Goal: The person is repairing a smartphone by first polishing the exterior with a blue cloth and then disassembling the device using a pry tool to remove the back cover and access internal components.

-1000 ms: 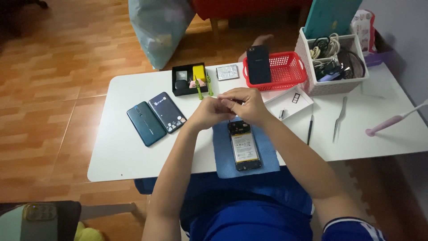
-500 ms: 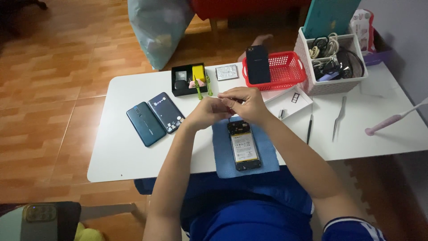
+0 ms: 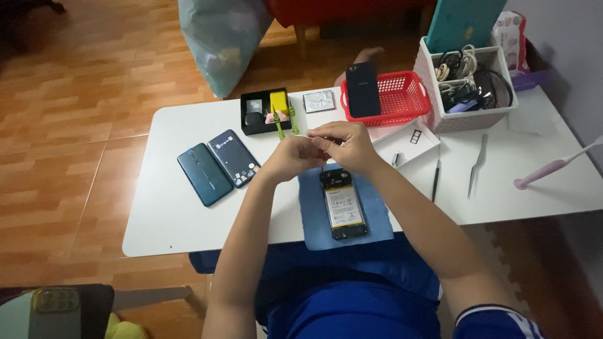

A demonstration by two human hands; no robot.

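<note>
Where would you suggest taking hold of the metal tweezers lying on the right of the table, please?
Probably at the wide upper end of the tweezers, coming from above. They lie flat on the white table, tapering to a thin tip that points toward the person; the broad end gives fingers more to pinch. Nothing crowds either long side.

Both hands, left [image 3: 290, 157] and right [image 3: 345, 143], meet fingertip to fingertip just above an opened phone [image 3: 342, 203] lying on a blue mat [image 3: 314, 216] on the white tabletop [image 3: 163, 213]; two phones [image 3: 217, 164] lie left.
</note>
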